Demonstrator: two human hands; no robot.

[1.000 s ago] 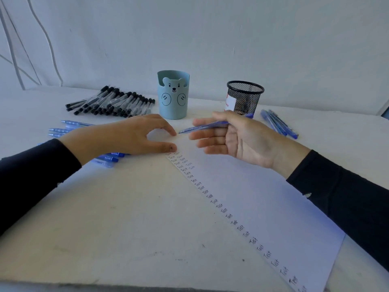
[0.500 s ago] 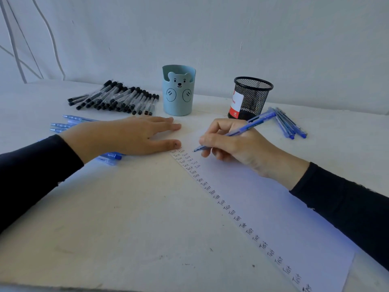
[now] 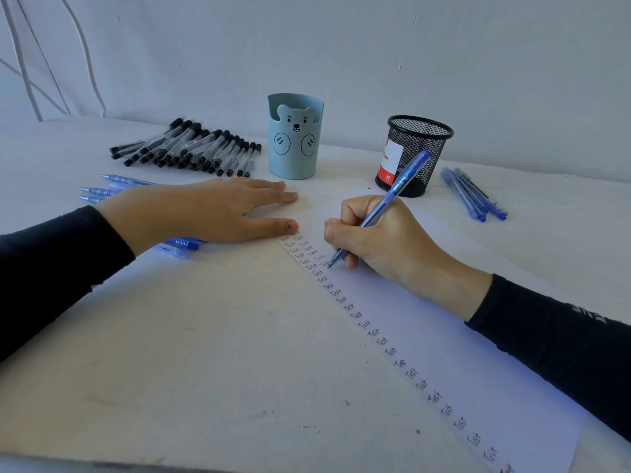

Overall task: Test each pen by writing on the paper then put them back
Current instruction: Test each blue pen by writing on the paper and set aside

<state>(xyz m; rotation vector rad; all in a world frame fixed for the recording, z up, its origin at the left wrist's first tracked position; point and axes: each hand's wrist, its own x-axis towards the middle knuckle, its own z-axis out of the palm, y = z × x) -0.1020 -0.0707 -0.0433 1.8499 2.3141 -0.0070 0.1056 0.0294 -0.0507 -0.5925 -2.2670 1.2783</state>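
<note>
Beneath the right hand (image 3: 379, 237), a blue pen (image 3: 382, 209) gripped in curled fingers writes on the paper (image 3: 461, 336); the left hand (image 3: 205, 213) lies flat, pinning its corner; next, likely returning it to storage

Light is soft, even and cool, laying a bluish cast over everything. The paper (image 3: 454, 339) takes a violet tint, strongest toward the worktop's (image 3: 205, 353) near right corner. Faint, soft-edged shadows sit under the left hand (image 3: 205, 209) and the right hand (image 3: 386, 240). Wide-angle distortion bows the worktop's far and near edges. The pen (image 3: 403, 180) and handwriting (image 3: 364, 324) are crisp; the near edge is smeared and out of focus.
</note>
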